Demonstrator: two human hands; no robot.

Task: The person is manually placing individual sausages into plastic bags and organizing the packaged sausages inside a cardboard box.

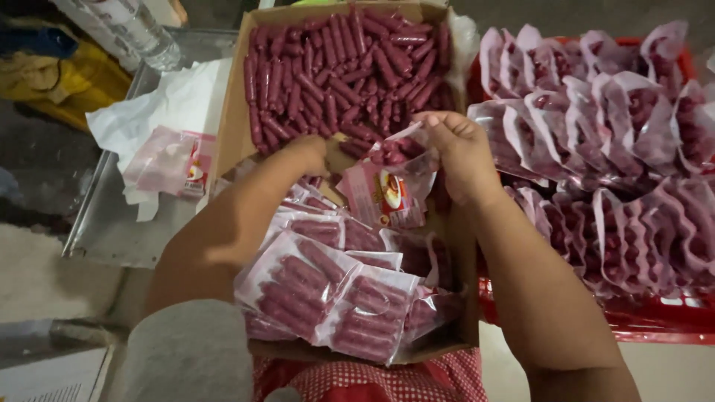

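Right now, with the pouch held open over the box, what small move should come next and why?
Probably the left hand should pick up a few loose sausages and slip them in. The right hand holds the top edge of the printed pouch, which looks mostly flat, and the left hand already rests at the edge of the pile in the cardboard box.

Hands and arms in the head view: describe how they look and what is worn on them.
Both the left hand and the right hand are bare, without gloves, rings or a watch. The forearms are uncovered too. A grey sleeve covers the left upper arm.
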